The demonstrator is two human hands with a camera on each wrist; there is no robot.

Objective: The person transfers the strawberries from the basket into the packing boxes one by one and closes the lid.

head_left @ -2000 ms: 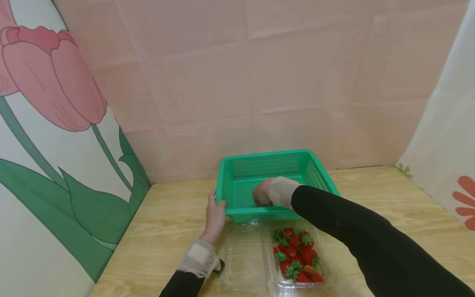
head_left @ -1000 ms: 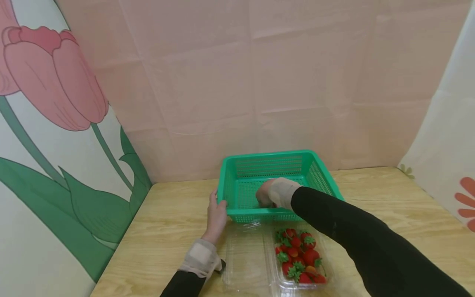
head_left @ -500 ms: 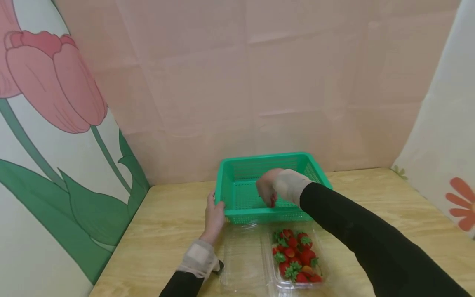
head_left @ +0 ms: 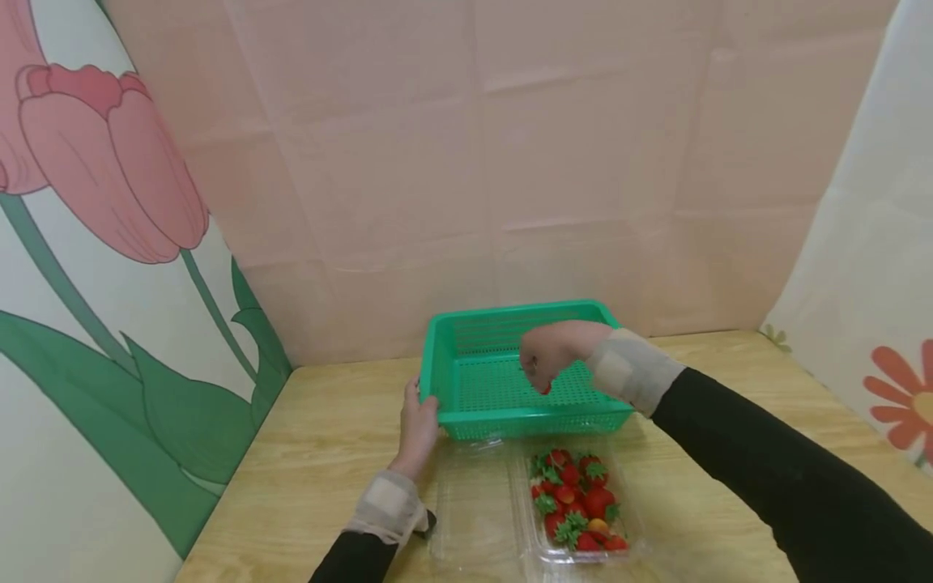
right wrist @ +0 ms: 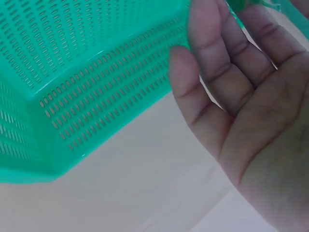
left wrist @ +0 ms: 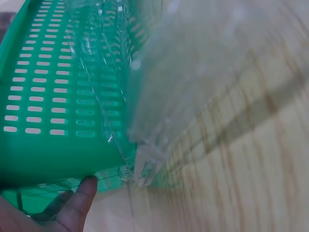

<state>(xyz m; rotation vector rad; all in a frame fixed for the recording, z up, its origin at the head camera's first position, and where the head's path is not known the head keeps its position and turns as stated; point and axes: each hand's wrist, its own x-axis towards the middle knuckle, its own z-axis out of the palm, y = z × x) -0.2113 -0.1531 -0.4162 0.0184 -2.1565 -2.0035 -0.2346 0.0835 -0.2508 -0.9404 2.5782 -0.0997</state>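
A green plastic basket (head_left: 477, 385) with slotted walls stands at the middle back of the table. My left hand (head_left: 419, 433) grips its left front corner, and in the left wrist view that hand's thumb (left wrist: 79, 205) lies against the green wall. Above the basket's floor, my right hand (head_left: 557, 352) holds a strawberry with curled fingers. Only a red tip of the strawberry (head_left: 546, 390) shows below the fingers, and green leaf is visible past the fingers in the right wrist view. Several more strawberries (head_left: 600, 500) with green leaves fill one half of a clear clamshell box (head_left: 477, 518) in front.
The clamshell's clear lid half lies folded out to the left, its back edge against the basket's front. A pink cloth (head_left: 379, 162) hangs behind the wooden table (head_left: 321, 453). Flower-printed panels flank both sides, with a large tulip (head_left: 117, 170) on the left.
My right hand has risen from the basket's floor and shifted right, bringing the strawberry up with it. The left hand keeps its hold on the basket's corner.
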